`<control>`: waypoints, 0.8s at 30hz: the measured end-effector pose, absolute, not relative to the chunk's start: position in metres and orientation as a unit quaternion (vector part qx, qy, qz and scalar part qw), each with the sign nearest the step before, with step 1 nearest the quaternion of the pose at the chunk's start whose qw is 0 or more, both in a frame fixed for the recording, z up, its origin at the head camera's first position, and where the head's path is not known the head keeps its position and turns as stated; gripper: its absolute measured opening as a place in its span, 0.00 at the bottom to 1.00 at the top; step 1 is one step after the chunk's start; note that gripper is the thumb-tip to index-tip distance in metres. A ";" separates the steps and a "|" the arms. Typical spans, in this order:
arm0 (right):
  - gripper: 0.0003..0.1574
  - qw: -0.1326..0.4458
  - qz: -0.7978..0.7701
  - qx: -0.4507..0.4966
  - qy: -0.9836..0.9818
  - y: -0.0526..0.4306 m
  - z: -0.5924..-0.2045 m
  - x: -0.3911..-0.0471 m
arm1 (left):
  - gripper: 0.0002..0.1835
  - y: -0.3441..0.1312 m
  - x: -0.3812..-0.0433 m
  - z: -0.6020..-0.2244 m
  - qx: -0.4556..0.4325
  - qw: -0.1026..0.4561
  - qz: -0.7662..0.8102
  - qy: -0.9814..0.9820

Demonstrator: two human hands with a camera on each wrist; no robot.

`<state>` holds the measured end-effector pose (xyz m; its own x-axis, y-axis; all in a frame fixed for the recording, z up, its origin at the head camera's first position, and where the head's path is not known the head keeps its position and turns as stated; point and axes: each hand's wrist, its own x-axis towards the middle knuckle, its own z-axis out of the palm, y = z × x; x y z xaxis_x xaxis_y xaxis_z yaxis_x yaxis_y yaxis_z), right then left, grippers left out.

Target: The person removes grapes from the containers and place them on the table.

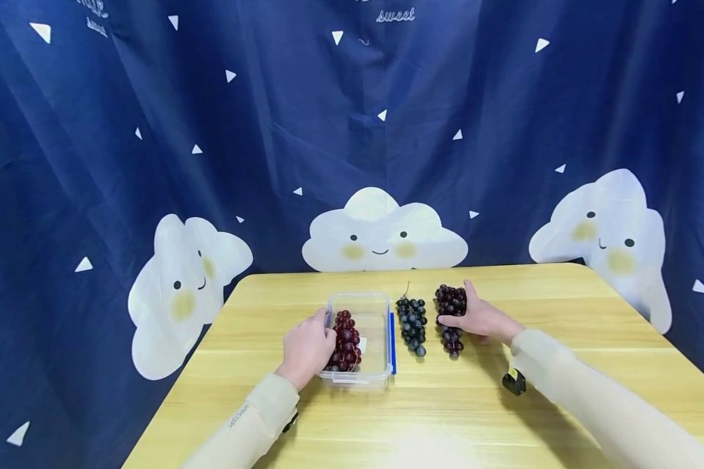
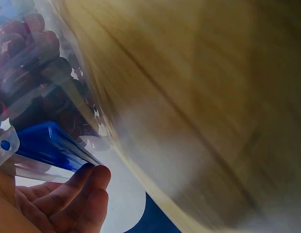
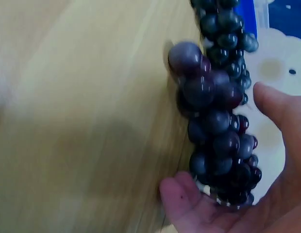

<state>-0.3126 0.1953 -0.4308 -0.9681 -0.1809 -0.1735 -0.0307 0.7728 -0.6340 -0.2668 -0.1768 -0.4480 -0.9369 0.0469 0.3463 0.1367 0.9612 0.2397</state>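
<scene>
My left hand grips the left side of a clear plastic food container, its fingertips at a blue clip flap in the left wrist view. Inside the container, toward its left wall, lies a bunch of red grapes. My right hand is around the right side of a bunch of dark purple grapes. In the right wrist view its fingers are at one end of that bunch, and the thumb stands apart from it. A bunch of black grapes lies between that bunch and the container.
A blue flap hangs along the container's right side. Everything stands on a light wooden table. Behind its far edge hangs a dark blue curtain with white clouds. Black straps show at both wrists.
</scene>
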 end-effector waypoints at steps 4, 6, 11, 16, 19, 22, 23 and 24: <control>0.84 0.076 -0.263 -0.056 0.960 0.186 -0.431 -0.307 | 0.24 -0.176 -0.267 -0.447 -0.047 0.172 -0.130 -0.975; 0.83 0.064 -0.233 -0.055 0.969 0.182 -0.432 -0.306 | 0.25 -0.176 -0.267 -0.447 -0.047 0.171 -0.130 -0.976; 0.82 0.061 -0.217 -0.057 0.973 0.176 -0.435 -0.307 | 0.25 -0.177 -0.267 -0.447 -0.048 0.166 -0.127 -0.977; 0.83 0.072 -0.233 -0.054 0.968 0.176 -0.438 -0.310 | 0.25 -0.177 -0.268 -0.448 -0.048 0.167 -0.127 -0.977; 0.81 0.084 -0.255 -0.050 0.962 0.175 -0.438 -0.312 | 0.25 -0.176 -0.268 -0.448 -0.047 0.169 -0.129 -0.976; 0.80 0.093 -0.266 -0.054 0.958 0.175 -0.438 -0.314 | 0.25 -0.175 -0.268 -0.448 -0.045 0.168 -0.127 -0.976; 0.79 0.096 -0.268 -0.055 0.957 0.175 -0.438 -0.314 | 0.25 -0.175 -0.268 -0.447 -0.045 0.168 -0.127 -0.977; 0.79 0.095 -0.267 -0.057 0.957 0.176 -0.438 -0.315 | 0.25 -0.175 -0.267 -0.447 -0.045 0.169 -0.126 -0.977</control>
<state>-0.3145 0.1757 -0.4382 -0.9754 -0.1599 -0.1521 -0.0581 0.8510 -0.5219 -0.2674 -0.1752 -0.4468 -0.9392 0.0445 0.3404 0.1294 0.9643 0.2311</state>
